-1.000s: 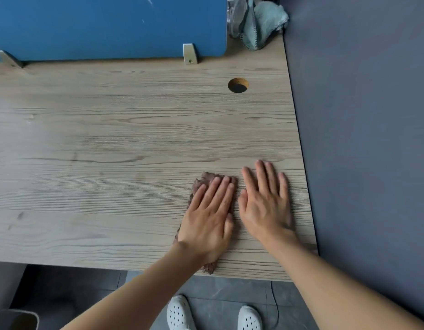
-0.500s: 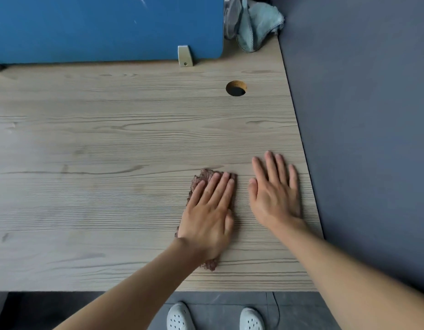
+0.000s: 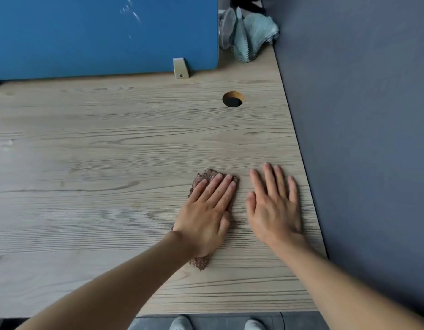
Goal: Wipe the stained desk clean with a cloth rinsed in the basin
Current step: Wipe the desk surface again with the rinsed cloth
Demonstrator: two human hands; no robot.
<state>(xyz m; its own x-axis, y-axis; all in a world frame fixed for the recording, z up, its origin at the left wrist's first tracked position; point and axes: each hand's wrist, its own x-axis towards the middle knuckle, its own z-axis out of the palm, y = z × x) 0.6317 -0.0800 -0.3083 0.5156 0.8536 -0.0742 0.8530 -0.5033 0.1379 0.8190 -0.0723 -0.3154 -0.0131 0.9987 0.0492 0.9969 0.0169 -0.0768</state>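
Nearest me, two pale shoes (image 3: 181, 324) showed below the front edge of the desk (image 3: 99, 148), and both bare forearms reached forward over it. The left hand (image 3: 207, 215) lay flat with straight fingers close together, pressing down on the brown cloth (image 3: 207, 175) and gripping nothing. The right hand (image 3: 274, 210) lay just as flat and open just beside it, fingers a little spread on bare wood. It held nothing and did not touch the cloth, since a narrow strip of desk showed between them.

The cloth was bunched into a long pad directly under the left palm. One end poked out behind the wrist and the other past the fingertips, so its long axis ran away from the person, leaning slightly right at the far end. I judged the left hand was the one placed to drive it, with the right only bracing near the desk's right edge, close to the grey wall (image 3: 361, 115).

Most of the wood lay to the left and beyond, with what looked like faint smudges out to the left. A stroke would probably have to go that way or forward.

Farther back there was a round cable hole (image 3: 232, 99), then a blue partition (image 3: 99, 32) on a metal bracket (image 3: 180, 67). In the far corner sat a teal rag (image 3: 255, 35) against a clear container (image 3: 226, 27). I saw no basin.
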